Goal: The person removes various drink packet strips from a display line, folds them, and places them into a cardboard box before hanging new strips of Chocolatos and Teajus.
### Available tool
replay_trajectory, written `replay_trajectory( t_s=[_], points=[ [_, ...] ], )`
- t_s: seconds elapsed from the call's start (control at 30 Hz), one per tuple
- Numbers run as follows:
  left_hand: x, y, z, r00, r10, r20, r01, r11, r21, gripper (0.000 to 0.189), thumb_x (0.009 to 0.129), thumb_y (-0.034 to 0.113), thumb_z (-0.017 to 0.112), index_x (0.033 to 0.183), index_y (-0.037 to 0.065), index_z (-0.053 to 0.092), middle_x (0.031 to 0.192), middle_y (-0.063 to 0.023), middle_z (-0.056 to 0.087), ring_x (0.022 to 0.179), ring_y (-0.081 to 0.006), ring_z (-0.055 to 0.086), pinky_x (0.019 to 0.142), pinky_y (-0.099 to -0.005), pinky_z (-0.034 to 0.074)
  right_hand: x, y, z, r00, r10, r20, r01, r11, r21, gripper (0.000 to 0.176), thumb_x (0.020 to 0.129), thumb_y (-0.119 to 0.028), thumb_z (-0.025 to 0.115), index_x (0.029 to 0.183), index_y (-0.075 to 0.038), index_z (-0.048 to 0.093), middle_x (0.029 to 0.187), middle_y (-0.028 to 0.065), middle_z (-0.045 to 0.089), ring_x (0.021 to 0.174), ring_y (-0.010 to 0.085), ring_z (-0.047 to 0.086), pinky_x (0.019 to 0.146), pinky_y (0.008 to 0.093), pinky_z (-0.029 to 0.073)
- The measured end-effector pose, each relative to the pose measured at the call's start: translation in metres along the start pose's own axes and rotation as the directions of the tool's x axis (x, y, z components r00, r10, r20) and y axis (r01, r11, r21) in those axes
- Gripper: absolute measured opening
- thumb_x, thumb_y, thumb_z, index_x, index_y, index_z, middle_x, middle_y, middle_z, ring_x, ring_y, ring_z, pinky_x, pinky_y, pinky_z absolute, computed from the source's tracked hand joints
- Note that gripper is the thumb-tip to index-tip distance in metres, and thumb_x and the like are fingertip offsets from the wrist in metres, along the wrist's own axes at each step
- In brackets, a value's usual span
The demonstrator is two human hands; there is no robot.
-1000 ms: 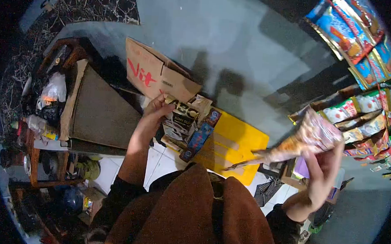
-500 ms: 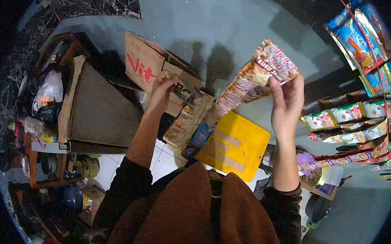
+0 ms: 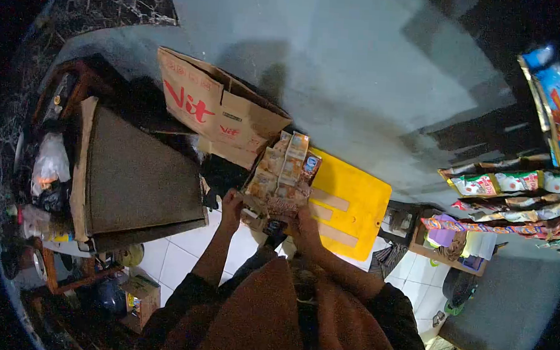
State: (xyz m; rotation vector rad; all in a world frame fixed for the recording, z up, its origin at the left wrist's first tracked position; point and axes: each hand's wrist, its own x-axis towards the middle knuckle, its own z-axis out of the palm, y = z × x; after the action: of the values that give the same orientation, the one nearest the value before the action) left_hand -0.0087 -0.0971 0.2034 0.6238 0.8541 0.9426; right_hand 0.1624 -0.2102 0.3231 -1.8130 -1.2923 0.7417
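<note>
A pile of brown and tan sachet strips [image 3: 270,174] lies in front of me, against the cardboard box. Across it runs a lighter strip of sachets [image 3: 293,160], beside a dark blue-and-brown packet [image 3: 312,166]. At the near left edge of the pile is my left hand [image 3: 231,208], its fingers closed together; what they hold is too small to make out. My right hand [image 3: 298,223] is closed on the near end of a sachet strip [image 3: 283,204] with reddish lettering, its fingers partly hidden.
A cardboard box [image 3: 198,101] marked "Vit" stands behind the pile. The yellow panel [image 3: 371,195] is to the right. A dark brown-topped box [image 3: 144,174] stands left. Hanging sachet strips [image 3: 501,183] and a crate of containers [image 3: 457,241] are at far right.
The long sachet strip held up in my right hand has come down onto the pile. Both hands have moved down and closer to my body, and the view has shifted slightly.
</note>
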Motion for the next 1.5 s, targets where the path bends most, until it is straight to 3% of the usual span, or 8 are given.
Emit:
replay_trajectory(
  t_s=[0.27,0.47,0.57,0.7,1.13,1.27,1.37,1.5],
  points=[
    [0.044,-0.003,0.02,0.996,-0.079,0.042,0.064,0.956,0.285,0.012,0.078,0.015,0.056,0.081,0.008,0.047,0.074,-0.0006,0.044,0.069,-0.0087,0.045,0.063,-0.0232,0.038,0.029,0.046,0.031,0.974,-0.048,0.22,0.058,0.998,-0.039,0.025,0.077,-0.011,0.047,0.099,-0.001,0.046,0.093,0.0195,0.054,0.086,0.0381,0.05,0.073,0.0431,0.039],
    [0.132,-0.075,0.027,0.991,-0.003,0.131,-0.071,0.832,0.551,0.029,0.079,0.019,0.054,0.102,0.008,0.041,0.097,-0.007,0.042,0.089,-0.0167,0.042,0.077,-0.0304,0.035,0.124,0.134,0.025,0.911,0.269,-0.312,-0.163,0.931,0.326,0.04,0.073,-0.017,0.057,0.107,-0.005,0.041,0.101,0.0163,0.049,0.092,0.0279,0.05,0.073,0.0344,0.041],
    [0.148,-0.146,-0.017,0.934,0.089,0.346,-0.356,0.315,0.88,0.043,0.079,0.021,0.052,0.117,0.008,0.036,0.113,-0.011,0.039,0.102,-0.0224,0.041,0.086,-0.0351,0.032,0.104,0.253,0.087,0.894,0.328,-0.306,-0.429,0.825,-0.367,0.063,0.071,-0.028,0.061,0.121,-0.006,0.03,0.112,0.0164,0.043,0.108,0.0278,0.039,0.082,0.038,0.036],
    [0.094,-0.1,0.027,0.932,-0.146,0.332,-0.361,-0.464,0.809,0.059,0.076,0.033,0.053,0.125,0.012,0.027,0.129,-0.0161,0.022,0.117,-0.0352,0.023,0.093,-0.0536,0.019,0.061,0.26,0.117,0.88,0.474,-0.025,-0.475,0.88,-0.014,0.087,0.066,-0.019,0.066,0.129,-0.005,0.007,0.123,0.0227,0.03,0.112,0.0381,0.031,0.084,0.0406,0.036],
    [0.096,-0.107,-0.018,0.946,-0.053,0.318,-0.32,-0.287,0.903,0.059,0.071,0.032,0.057,0.122,0.015,0.032,0.125,-0.02,0.028,0.117,-0.0379,0.023,0.091,-0.0532,0.023,0.052,0.256,0.084,0.816,0.486,0.314,-0.444,0.874,-0.198,0.09,0.065,-0.039,0.065,0.13,-0.014,0.008,0.118,0.0228,0.039,0.087,0.0335,0.053,0.067,0.0387,0.045],
    [0.085,-0.084,0.004,0.973,-0.065,0.222,-0.194,0.294,0.936,0.06,0.068,0.024,0.058,0.119,0.006,0.035,0.111,-0.0246,0.04,0.1,-0.0342,0.043,0.082,-0.0444,0.035,0.047,0.233,0.049,0.834,0.462,0.303,-0.407,0.884,-0.228,0.089,0.064,-0.041,0.066,0.129,-0.012,0.014,0.11,0.0193,0.046,0.092,0.0308,0.05,0.077,0.0373,0.041],
    [0.064,-0.027,0.049,0.881,-0.135,0.454,-0.444,0.102,0.89,0.063,0.07,0.017,0.06,0.123,0.007,0.027,0.113,-0.0171,0.038,0.1,-0.0288,0.043,0.082,-0.0391,0.037,0.046,0.216,0.02,0.821,0.5,0.275,-0.451,0.864,-0.226,0.076,0.067,-0.043,0.061,0.125,-0.007,0.026,0.115,0.0197,0.043,0.1,0.0311,0.046,0.082,0.0377,0.039],
    [0.096,-0.045,0.027,0.865,-0.205,0.458,-0.104,0.82,0.563,0.062,0.073,0.012,0.058,0.125,0.008,0.024,0.121,-0.0142,0.032,0.11,-0.0263,0.034,0.085,-0.0345,0.036,0.046,0.136,-0.047,0.911,0.376,0.17,-0.358,0.925,-0.127,0.064,0.071,-0.029,0.059,0.124,-0.008,0.029,0.113,0.0185,0.045,0.094,0.03,0.051,0.082,0.0349,0.04]
  ],
)
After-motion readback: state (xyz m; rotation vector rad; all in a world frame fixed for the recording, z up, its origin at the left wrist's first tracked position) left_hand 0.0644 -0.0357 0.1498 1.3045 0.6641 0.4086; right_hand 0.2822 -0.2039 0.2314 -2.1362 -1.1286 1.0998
